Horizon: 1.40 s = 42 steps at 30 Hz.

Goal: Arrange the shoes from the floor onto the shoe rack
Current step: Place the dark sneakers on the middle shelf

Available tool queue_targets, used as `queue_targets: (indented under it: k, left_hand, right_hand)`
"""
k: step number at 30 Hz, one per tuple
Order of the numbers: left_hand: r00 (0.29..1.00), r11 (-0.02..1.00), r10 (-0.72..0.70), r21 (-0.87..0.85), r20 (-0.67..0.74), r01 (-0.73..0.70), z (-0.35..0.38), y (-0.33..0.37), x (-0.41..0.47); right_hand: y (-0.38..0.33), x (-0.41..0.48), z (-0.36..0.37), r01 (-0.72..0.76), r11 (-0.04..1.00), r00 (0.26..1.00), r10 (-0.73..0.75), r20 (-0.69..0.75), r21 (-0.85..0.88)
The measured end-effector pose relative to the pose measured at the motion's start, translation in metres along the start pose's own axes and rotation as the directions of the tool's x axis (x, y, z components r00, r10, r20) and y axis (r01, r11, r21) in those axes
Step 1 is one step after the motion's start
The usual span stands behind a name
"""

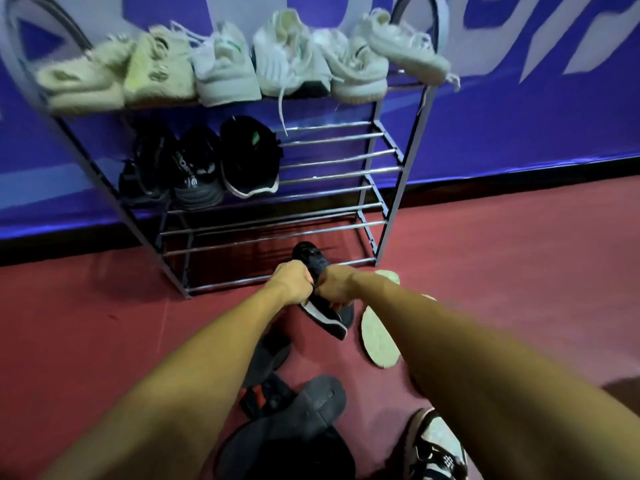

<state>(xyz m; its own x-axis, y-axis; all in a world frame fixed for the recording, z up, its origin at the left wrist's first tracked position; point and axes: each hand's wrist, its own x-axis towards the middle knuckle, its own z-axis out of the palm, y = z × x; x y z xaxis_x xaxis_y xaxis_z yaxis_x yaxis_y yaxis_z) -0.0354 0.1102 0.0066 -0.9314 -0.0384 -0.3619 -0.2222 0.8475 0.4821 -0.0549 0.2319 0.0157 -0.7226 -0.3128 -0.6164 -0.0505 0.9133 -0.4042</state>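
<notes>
left hand (pixel 290 281) + right hand (pixel 335 285): fingers curled round black white-soled sneaker (pixel 320 299) | held just before grey metal-bar shoe rack (pixel 388 188)

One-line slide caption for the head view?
Left hand and right hand grip a black shoe before a shoe rack holding pale shoes above, dark shoes below.

sneakers (pixel 242 64) are lining the shoe rack (pixel 394 202)'s top shelf, three shoes (pixel 204 164) are sitting at its middle shelf's left end, and the left hand (pixel 292 284) and right hand (pixel 334 284) are gripping a shoe (pixel 311 261) before its bottom shelf.
</notes>
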Motion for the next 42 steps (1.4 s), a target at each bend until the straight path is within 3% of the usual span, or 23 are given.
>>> queue_targets:
  k: [7, 11, 14, 17, 20, 27, 32, 34, 36, 39, 42]
  left_hand:
    - [0.991, 0.989, 0.129, 0.083, -0.029, -0.126, -0.064, 0.035, -0.044]
    - [0.974, 0.975, 0.204, 0.104, -0.094, -0.194, -0.111, 0.049, -0.063]
    - [0.958, 0.967, 0.252, 0.082, -0.138, -0.242, -0.131, 0.054, -0.075]
    - [0.935, 0.96, 0.276, 0.011, -0.223, -0.281, -0.136, 0.052, -0.079]
    - [0.915, 0.952, 0.267, -0.067, -0.303, -0.3, -0.139, 0.048, -0.075]
    - [0.91, 0.914, 0.189, -0.273, -0.37, -0.301, -0.154, 0.038, -0.061]
    - [0.923, 0.919, 0.19, -0.27, -0.334, -0.287, -0.153, 0.029, -0.057]
    - [0.93, 0.92, 0.221, -0.255, -0.293, -0.299, -0.152, 0.028, -0.058]
    - [0.922, 0.923, 0.261, -0.205, -0.286, -0.325, -0.152, 0.027, -0.057]
    - [0.93, 0.951, 0.307, 0.029, -0.203, -0.308, -0.151, 0.031, -0.062]
    - [0.931, 0.932, 0.333, 0.199, -0.148, -0.302, -0.145, 0.031, -0.064]
  right_hand:
    - [-0.036, -0.066, -0.054, 0.004, 0.987, 1.0, -0.002, 0.016, -0.158]
    - [-0.044, -0.093, -0.079, 0.004, 0.989, 1.0, -0.005, -0.006, -0.146]
    - [-0.046, -0.11, -0.091, 0.005, 0.998, 0.996, -0.01, -0.085, -0.059]
    - [-0.04, -0.107, -0.093, -0.013, 0.991, 0.992, 0.03, -0.123, 0.132]
    - [-0.036, -0.104, -0.095, -0.033, 0.959, 0.995, 0.059, -0.086, 0.28]
    - [-0.036, -0.105, -0.107, -0.112, 0.824, 0.994, 0.091, 0.064, 0.556]
    - [-0.04, -0.101, -0.116, -0.11, 0.684, 0.991, 0.129, 0.029, 0.721]
    - [-0.036, -0.1, -0.119, -0.094, 0.701, 0.992, 0.127, 0.006, 0.707]
    - [-0.032, -0.101, -0.119, -0.101, 0.781, 0.99, 0.138, -0.012, 0.617]
    - [-0.033, -0.1, -0.115, -0.145, 0.913, 0.983, 0.176, -0.046, 0.382]
    - [-0.039, -0.096, -0.11, -0.161, 0.98, 0.985, 0.166, -0.041, 0.114]
